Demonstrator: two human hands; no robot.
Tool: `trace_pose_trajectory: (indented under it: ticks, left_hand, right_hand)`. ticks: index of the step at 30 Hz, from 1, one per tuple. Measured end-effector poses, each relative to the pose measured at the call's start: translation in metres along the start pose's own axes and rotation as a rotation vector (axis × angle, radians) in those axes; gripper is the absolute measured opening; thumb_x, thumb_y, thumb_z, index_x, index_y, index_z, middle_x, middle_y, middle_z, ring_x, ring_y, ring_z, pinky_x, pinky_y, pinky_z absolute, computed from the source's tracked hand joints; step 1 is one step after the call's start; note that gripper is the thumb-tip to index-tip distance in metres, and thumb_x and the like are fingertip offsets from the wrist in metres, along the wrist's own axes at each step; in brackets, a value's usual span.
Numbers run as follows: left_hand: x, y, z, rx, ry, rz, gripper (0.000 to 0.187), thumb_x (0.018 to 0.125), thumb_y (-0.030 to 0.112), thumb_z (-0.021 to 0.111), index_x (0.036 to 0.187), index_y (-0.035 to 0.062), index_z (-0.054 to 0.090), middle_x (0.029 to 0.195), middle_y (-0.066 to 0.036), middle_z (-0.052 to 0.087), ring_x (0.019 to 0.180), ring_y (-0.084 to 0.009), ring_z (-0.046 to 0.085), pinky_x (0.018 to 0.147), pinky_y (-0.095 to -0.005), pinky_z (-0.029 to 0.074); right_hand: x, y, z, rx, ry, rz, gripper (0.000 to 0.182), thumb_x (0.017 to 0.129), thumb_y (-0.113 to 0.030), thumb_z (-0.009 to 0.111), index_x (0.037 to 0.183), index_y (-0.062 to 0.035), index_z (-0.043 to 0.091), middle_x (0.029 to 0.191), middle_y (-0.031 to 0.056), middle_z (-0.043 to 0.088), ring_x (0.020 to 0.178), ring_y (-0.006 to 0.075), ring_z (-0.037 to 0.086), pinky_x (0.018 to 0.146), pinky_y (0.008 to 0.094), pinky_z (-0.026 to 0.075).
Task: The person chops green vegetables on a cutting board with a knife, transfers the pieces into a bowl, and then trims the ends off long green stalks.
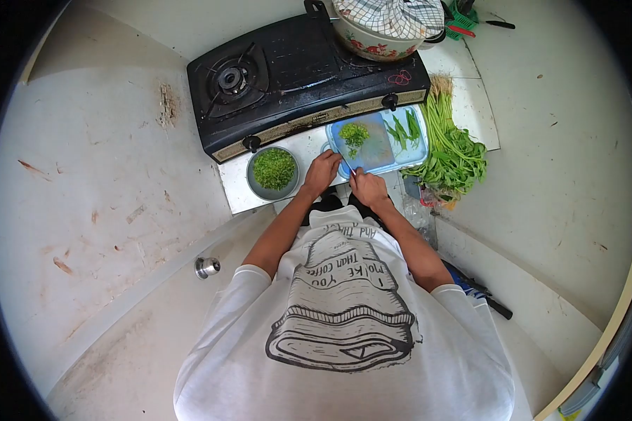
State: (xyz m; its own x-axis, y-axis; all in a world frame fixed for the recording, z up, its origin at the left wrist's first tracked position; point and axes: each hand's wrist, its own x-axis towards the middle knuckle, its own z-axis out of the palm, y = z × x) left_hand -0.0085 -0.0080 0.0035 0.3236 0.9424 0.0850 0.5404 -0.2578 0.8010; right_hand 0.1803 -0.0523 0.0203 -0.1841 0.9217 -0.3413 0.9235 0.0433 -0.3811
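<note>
My right hand [369, 187] is closed round the handle of a small knife [348, 167], at the front edge of a blue cutting board [377, 163]. The blade points up and left toward my left hand [323, 171]. My left hand is at the board's front left corner, its fingers curled together close to the blade tip; what they hold, if anything, is too small to make out. Chopped green pieces [354, 136] lie in a heap on the board. Several long green pods or chillies [404, 131] rest at its right side.
A grey bowl [251, 184] of chopped greens stands left of the board. Behind is a black gas stove [295, 67], bearing a floral pot [379, 48] under a checked cloth [393, 15]. Leafy green stalks [446, 133] lie at right. A green basket [461, 21] sits at the back.
</note>
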Motion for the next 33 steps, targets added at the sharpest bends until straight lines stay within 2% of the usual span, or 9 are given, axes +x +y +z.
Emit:
trace_pose_trajectory:
  ticks: [20, 29, 33]
  left_hand:
    - [-0.003, -0.004, 0.002, -0.032, 0.028, 0.032, 0.011, 0.093, 0.005, 0.066, 0.1, 0.0, 0.073, 0.093, -0.019, 0.064, 0.085, -0.0415, 0.066, 0.076, -0.047, 0.055]
    - [-0.004, 0.0, 0.003, -0.118, 0.036, -0.116, 0.012, 0.094, 0.004, 0.066, 0.102, -0.0004, 0.074, 0.096, -0.018, 0.069, 0.082, -0.037, 0.069, 0.074, -0.0436, 0.056]
    - [-0.002, -0.001, 0.003, -0.111, 0.033, -0.111, 0.011, 0.094, 0.005, 0.067, 0.101, 0.0, 0.073, 0.094, -0.018, 0.068, 0.079, -0.0363, 0.069, 0.073, -0.043, 0.056]
  right_hand:
    - [0.003, 0.002, 0.006, -0.006, 0.007, -0.03, 0.039, 0.103, -0.035, 0.053, 0.103, 0.0026, 0.063, 0.073, 0.0271, 0.07, 0.07, 0.0458, 0.071, 0.069, 0.0548, 0.058]
    - [0.0, 0.001, 0.001, -0.002, -0.01, -0.01, 0.04, 0.103, -0.035, 0.05, 0.101, 0.0023, 0.064, 0.076, 0.0263, 0.072, 0.073, 0.0445, 0.073, 0.071, 0.0539, 0.059]
    - [0.001, 0.005, 0.004, 0.001, 0.035, -0.006, 0.041, 0.103, -0.037, 0.052, 0.101, 0.0017, 0.064, 0.074, 0.027, 0.07, 0.072, 0.0452, 0.072, 0.069, 0.054, 0.058]
